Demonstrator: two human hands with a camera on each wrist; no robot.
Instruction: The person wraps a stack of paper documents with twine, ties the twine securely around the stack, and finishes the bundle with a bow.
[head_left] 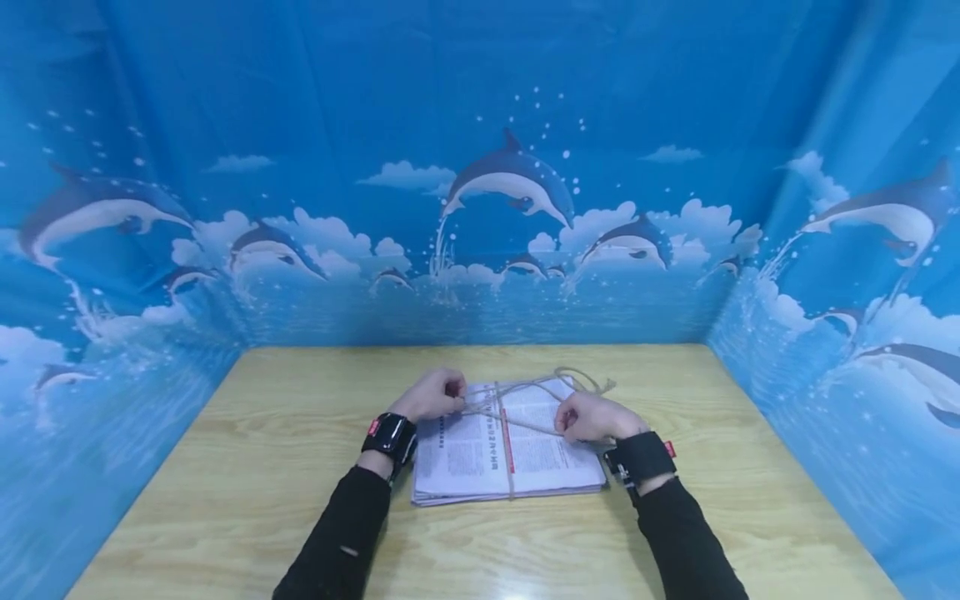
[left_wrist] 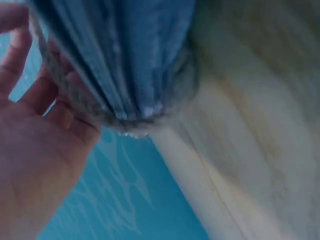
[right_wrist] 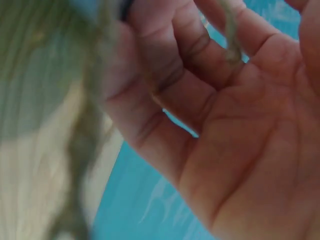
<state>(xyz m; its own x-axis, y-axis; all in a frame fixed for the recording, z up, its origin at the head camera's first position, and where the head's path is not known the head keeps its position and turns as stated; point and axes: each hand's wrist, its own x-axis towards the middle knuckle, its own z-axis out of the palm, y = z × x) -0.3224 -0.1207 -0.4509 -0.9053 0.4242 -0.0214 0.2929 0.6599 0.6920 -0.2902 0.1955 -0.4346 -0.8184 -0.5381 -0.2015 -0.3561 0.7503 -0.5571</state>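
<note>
A stack of newspapers (head_left: 461, 458) lies on the table with beige twine (head_left: 511, 479) running round it from front to back. At the stack's far left corner my left hand (head_left: 437, 394) pinches a piece of the twine between thumb and fingertips. My right hand (head_left: 594, 417), over the right side of the stack, pinches another length, which stretches across the paper between both hands. In the left wrist view the twine (left_wrist: 57, 75) wraps the edge of the folded stack (left_wrist: 125, 60). The right wrist view has a cord end (right_wrist: 231, 40) by the fingers of the right hand (right_wrist: 235, 135).
A loose loop of twine (head_left: 576, 371) with a frayed end extends past the stack's far right corner. The wooden table (head_left: 300, 433) is bordered at the back and sides by a blue dolphin-print curtain (head_left: 345, 200). Black bands (head_left: 641, 458) circle both wrists.
</note>
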